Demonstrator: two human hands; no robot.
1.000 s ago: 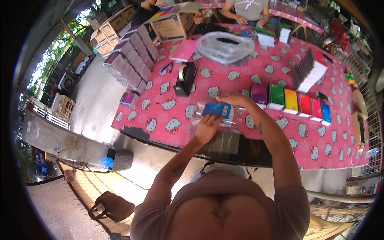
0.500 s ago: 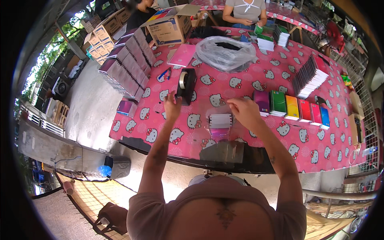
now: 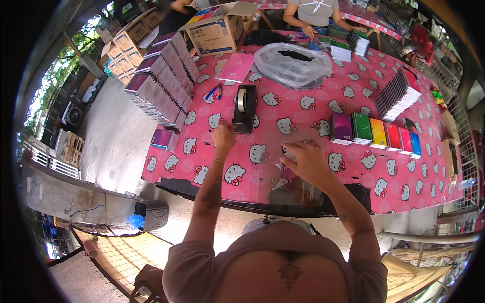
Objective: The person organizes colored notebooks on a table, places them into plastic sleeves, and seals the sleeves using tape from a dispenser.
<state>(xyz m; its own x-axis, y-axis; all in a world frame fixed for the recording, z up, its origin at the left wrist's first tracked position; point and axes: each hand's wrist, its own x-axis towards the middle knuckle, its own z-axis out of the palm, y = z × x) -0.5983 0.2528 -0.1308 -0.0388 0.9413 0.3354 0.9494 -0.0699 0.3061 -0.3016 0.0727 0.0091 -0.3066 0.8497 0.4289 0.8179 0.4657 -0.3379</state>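
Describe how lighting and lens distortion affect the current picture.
Head view: the near edge of the pink tablecloth bows with the fisheye, black fills the corners; head view: light washes out parts of the concrete floor; head view: the clear plastic bag carries pale glare.

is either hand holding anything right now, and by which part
Cannot be told for either: the right hand is over clear plastic, any grip hidden; the left hand is beside the black tape dispenser, with no held thing discernible.

Place: open-sided packing wkshp, prob.
Tabletop [image 3: 293, 108]: lg, pink-covered, w/ notebk stacks [image 3: 161, 83], tape dispenser [image 3: 244, 121]
Cartons [image 3: 124, 63]: stacked
Floor [image 3: 108, 136]: bare concrete
Edges: wire mesh [image 3: 467, 146], greenery [image 3: 53, 83] outside
Co-workers [image 3: 316, 16]: 2 ppl across tabletop
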